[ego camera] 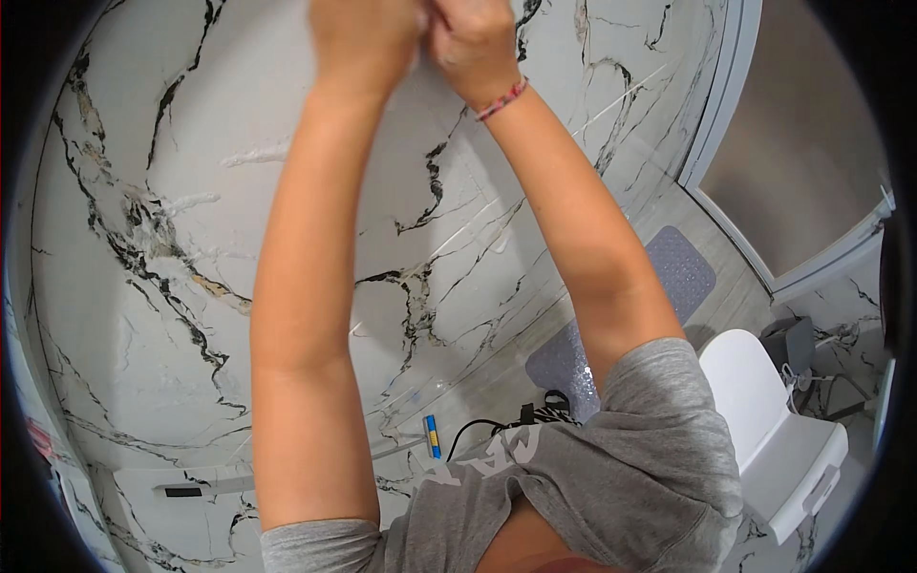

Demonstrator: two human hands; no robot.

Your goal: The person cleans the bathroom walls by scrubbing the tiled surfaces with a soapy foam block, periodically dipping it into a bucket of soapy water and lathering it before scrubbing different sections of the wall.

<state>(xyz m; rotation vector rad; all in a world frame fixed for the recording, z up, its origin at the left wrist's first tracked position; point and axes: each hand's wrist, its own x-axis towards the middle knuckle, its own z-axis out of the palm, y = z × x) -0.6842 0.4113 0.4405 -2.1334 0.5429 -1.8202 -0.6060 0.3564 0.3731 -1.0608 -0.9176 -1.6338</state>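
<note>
My arms reach up across a white marble-patterned wall [401, 236]. My left hand [365, 43] is at the top edge of the head view, blurred and partly cut off. Close beside it on the right is my right hand [476, 39], its fingers curled, with a woven red and grey bracelet [503, 99] at the wrist. Whether either hand holds something cannot be made out. White foamy streaks [193, 203] run over the wall left of my left forearm, with another streak [258, 155] higher up beside it.
A blue and yellow object [432, 437] lies low, near a black cable [469, 424]. Grey-violet textured mats [677, 268] are on the floor at right. Farther right stand a white toilet with raised lid [741, 379], a grey bin [788, 344] and a framed frosted door [795, 143].
</note>
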